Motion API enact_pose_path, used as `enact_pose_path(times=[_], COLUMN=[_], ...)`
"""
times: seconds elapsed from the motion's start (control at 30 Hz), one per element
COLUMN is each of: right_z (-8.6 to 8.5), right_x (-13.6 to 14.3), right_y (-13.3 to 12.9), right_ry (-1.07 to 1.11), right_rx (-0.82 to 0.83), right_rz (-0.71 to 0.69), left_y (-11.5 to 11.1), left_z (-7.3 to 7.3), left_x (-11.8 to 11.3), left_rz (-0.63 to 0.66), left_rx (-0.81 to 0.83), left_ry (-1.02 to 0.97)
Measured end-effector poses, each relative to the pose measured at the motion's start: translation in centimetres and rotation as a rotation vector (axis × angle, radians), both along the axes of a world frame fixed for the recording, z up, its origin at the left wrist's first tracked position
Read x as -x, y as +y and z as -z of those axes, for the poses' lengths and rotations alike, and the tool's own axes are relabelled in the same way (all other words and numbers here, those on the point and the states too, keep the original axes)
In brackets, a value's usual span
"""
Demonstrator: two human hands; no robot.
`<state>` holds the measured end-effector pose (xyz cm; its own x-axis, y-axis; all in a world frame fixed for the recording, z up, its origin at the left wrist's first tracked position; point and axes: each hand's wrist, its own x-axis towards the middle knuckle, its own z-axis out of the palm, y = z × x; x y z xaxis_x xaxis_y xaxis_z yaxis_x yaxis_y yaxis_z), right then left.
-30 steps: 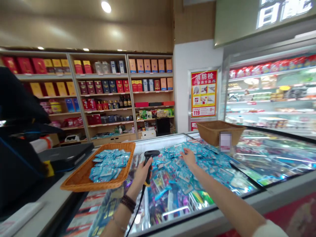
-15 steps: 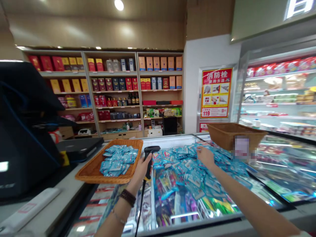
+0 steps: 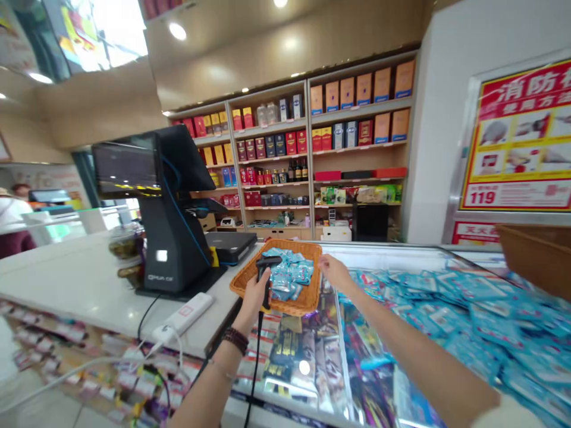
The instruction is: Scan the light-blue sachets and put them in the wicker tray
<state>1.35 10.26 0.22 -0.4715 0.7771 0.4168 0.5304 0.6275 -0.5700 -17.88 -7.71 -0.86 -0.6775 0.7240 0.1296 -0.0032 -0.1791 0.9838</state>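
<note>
My left hand [image 3: 255, 294] is wrapped round the handle of a black barcode scanner [image 3: 267, 285], whose cord hangs down over the glass top. The scanner's head is in front of an orange-brown wicker basket [image 3: 244, 285] with small blue packets [image 3: 289, 270] in it. My right hand [image 3: 334, 273] is closed at the right rim of this basket, fingers curled together. Whether anything is between those fingers, or whether they touch the rim, I cannot make out. More blue packets [image 3: 446, 321] lie in a wide heap on the glass to the right.
A checkout terminal [image 3: 173, 238] stands on the pale counter [image 3: 80, 267] at left, with a black box [image 3: 229, 245] behind it. On the counter edge lies a white power strip [image 3: 190, 312] with cables. A brown basket [image 3: 535, 255] is at far right. Shelves of boxes line the back wall.
My view has turned left, bringing the terminal and counter into sight. My right hand has moved from the packet heap to the wicker basket's rim. My left hand still holds the barcode scanner.
</note>
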Motion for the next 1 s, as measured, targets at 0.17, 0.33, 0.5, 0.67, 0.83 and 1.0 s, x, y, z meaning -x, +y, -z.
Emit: enact_pose_path(times=[0.17,0.33,0.5,0.67,0.83,1.0], right_z=[3.2,5.5,5.8,5.6,5.1,3.9], right_x=[8.6,10.7,9.9,9.6,8.4,5.4], right_y=[-3.4,-3.8,-2.6,-2.3,-2.4,-1.9], right_ry=[-0.014,-0.026,0.087,0.302,0.493,0.494], right_rx=[0.052,0.198,0.259,0.335,0.42,0.432], right_rz=[-0.127,-0.001,0.044,0.045,0.013,-0.011], left_y=[-0.1,-0.3,-0.2,-0.1,-0.3,-0.6], left_z=[2.2,2.9,2.9,3.0,2.6,1.8], left_x=[1.2,0.9,0.8,0.8,-0.2,-3.1], left_rz=[-0.01,-0.004,0.0,-0.009,0.021,0.145], left_rx=[0.067,0.053,0.053,0.05,0.028,0.018], left_ry=[0.032,0.08,0.087,0.098,0.132,0.122])
